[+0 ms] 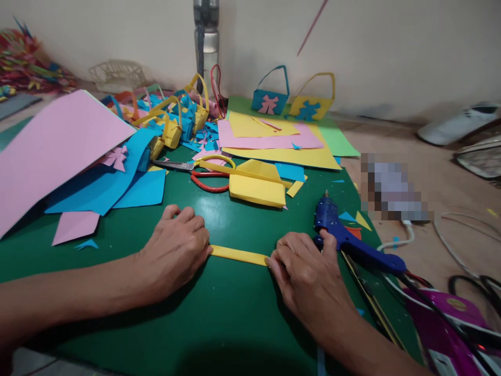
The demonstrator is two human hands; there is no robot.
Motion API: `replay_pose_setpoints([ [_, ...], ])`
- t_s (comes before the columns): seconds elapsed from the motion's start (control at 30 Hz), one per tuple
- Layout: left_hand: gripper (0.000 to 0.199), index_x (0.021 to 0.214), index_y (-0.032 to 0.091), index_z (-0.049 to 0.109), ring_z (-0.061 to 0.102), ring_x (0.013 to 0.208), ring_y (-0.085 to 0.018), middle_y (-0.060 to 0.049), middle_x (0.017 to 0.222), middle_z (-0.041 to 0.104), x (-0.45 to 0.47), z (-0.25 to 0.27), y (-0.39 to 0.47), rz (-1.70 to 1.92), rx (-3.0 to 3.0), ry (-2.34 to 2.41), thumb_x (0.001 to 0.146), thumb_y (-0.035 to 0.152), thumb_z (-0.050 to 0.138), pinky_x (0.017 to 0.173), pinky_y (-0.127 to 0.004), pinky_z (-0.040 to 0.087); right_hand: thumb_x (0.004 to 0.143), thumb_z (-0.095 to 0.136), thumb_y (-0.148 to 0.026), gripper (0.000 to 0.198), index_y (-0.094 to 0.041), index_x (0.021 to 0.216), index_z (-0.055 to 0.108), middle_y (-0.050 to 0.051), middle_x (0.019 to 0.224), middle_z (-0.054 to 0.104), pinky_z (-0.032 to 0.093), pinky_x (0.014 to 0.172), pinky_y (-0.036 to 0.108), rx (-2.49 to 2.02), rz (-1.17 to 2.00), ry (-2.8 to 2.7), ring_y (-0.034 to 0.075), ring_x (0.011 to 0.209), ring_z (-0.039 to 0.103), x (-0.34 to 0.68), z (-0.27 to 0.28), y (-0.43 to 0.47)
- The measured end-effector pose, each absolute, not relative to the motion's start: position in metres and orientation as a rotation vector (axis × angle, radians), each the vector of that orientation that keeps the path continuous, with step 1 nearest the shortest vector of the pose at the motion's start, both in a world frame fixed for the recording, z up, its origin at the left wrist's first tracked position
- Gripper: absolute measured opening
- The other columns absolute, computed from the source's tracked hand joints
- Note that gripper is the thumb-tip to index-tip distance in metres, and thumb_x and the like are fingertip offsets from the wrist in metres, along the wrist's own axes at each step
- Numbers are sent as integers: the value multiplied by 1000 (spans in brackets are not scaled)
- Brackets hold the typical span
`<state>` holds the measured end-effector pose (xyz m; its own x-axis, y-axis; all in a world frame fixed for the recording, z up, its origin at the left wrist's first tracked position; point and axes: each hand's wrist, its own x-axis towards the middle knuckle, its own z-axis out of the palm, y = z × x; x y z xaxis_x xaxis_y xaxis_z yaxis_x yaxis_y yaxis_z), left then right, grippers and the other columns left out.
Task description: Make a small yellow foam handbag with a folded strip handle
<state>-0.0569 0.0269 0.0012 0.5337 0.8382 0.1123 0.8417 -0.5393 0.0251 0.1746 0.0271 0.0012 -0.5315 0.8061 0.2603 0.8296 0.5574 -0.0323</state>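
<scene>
A narrow yellow paper strip (238, 255) stretches between my two hands, low over the green tabletop (235, 308). My left hand (178, 248) is closed on its left end, fingers curled. At the other end, my right hand (307, 266) pinches the strip between thumb and fingers. Beyond the strip sits a folded yellow paper piece (257, 190), beside scissors (209, 172) with red and yellow handles. A blue glue gun (348, 237) lies just past my right hand, its nozzle pointing away from me.
Pink paper (58, 156) and blue sheets (141, 190) cover the left side. Small paper bags (172, 130) crowd the back left. A blue bag (270, 102) and a yellow bag (313, 102) stand near the wall. Stacked coloured sheets (270, 137) lie before them. Cables (450, 250) run at right.
</scene>
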Motion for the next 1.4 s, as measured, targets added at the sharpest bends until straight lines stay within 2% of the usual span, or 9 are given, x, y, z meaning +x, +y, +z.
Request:
replay_pose_setpoints([
  [0.33,24,67,17,56,46,69,-20,-3,67,58,-57,0,26,-181,-2713,-1455,88,23,45,69,-39,27,85,41,-14,24,-18,66,56,5,71,57,24,87,48,-1398,-152,-2594,20,70,47,174,2,28],
  [0.57,18,72,18,55,46,71,-21,-3,67,58,-55,0,20,-169,-2649,-1320,86,11,46,72,-40,29,84,42,-15,22,-18,67,56,5,74,58,23,88,49,-1477,-108,-2621,20,73,47,173,6,27],
  [0.7,17,71,18,55,47,70,-21,-2,66,58,-55,-2,20,-199,-2620,-1314,85,11,48,73,-40,29,83,47,-14,15,-17,77,60,6,80,61,23,89,52,-1554,-58,-2664,21,79,50,171,8,26],
  [0.8,16,72,18,55,48,70,-21,-2,66,59,-55,-5,20,-222,-2594,-1326,86,14,49,73,-39,29,83,48,-10,24,-19,102,60,7,86,62,22,90,56,-1549,-215,-2715,25,89,52,167,7,23],
  [0.87,12,77,18,57,49,71,-21,-2,67,60,-56,-6,20,-229,-2584,-1304,86,15,50,73,-39,30,85,45,-9,39,-24,120,53,7,86,63,20,90,59,-1439,-413,-2770,27,94,51,163,6,19],
  [0.93,10,87,20,60,49,71,-22,-2,67,60,-56,-6,18,-239,-2574,-1246,86,15,50,73,-40,30,87,44,-11,46,-30,129,46,7,86,63,19,91,60,-1288,-580,-2829,30,98,50,158,6,14],
  [1.03,18,96,23,61,50,70,-23,-2,65,58,-58,-7,14,-262,-2547,-1141,84,13,52,75,-41,31,87,45,-14,49,-29,133,42,8,87,63,18,94,57,-1142,-741,-2878,30,101,49,151,7,7],
  [1.2,16,87,21,64,49,68,-25,-3,62,56,-59,-9,10,-326,-2502,-1046,81,10,53,73,-42,32,87,45,-19,47,-20,134,42,11,87,64,20,98,55,-1043,-811,-2953,28,97,52,144,7,3],
  [1.4,16,87,24,65,48,69,-23,-3,65,57,-59,-13,9,-356,-2524,-1016,81,12,55,76,-43,31,87,44,-19,42,-15,129,46,12,89,65,23,99,55,-1009,-878,-2941,28,98,53,145,4,1],
])
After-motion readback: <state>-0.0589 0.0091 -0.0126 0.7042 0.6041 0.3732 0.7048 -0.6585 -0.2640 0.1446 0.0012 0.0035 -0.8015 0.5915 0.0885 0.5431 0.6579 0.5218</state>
